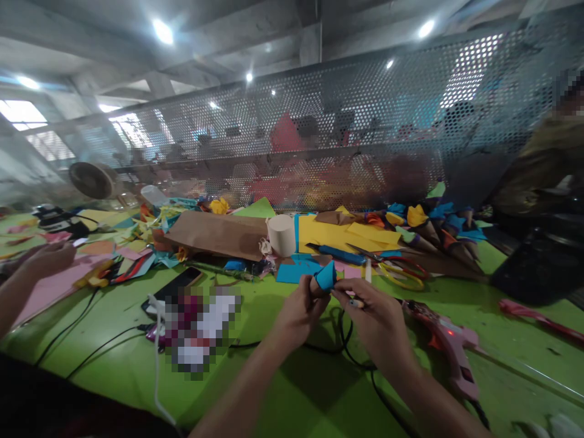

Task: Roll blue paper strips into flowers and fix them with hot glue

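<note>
My left hand is closed around a small paper flower, a blue paper cup shape with a brown rolled base. At the flower's right edge, the fingertips of my right hand pinch together and touch the paper. A thin pencil-like stick lies in the grip of that right hand, its pale end poking out between the fingers. Just beyond both hands is a flat sheet of blue paper. To the right of my right hand rests a pink glue gun with a lit red light.
Scissors with yellow handles, a blue cutter, a paper roll and brown paper lie behind. A phone and cables are at left. A co-worker's hand is far left. Perforated metal partition backs the green table.
</note>
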`<state>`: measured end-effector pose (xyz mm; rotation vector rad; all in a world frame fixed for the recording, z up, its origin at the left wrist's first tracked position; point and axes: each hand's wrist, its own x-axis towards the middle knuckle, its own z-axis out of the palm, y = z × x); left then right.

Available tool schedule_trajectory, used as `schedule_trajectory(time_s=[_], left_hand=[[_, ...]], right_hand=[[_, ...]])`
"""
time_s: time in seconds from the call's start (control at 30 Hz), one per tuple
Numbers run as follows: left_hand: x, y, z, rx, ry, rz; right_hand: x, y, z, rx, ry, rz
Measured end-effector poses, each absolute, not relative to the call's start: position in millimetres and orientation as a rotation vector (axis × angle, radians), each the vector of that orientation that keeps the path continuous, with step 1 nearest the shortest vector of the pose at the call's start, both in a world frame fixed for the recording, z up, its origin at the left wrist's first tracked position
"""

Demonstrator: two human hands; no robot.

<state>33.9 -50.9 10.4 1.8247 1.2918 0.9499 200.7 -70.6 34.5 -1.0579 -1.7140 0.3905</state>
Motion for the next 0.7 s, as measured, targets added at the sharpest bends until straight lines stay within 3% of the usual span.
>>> schedule_trajectory(time_s=[0.7], left_hand=[[32.6,-52.7,14.8,1.880,1.361,0.861]], right_hand=[[196.8,-71.5,37.8,-1.111,-1.725,0.386]])
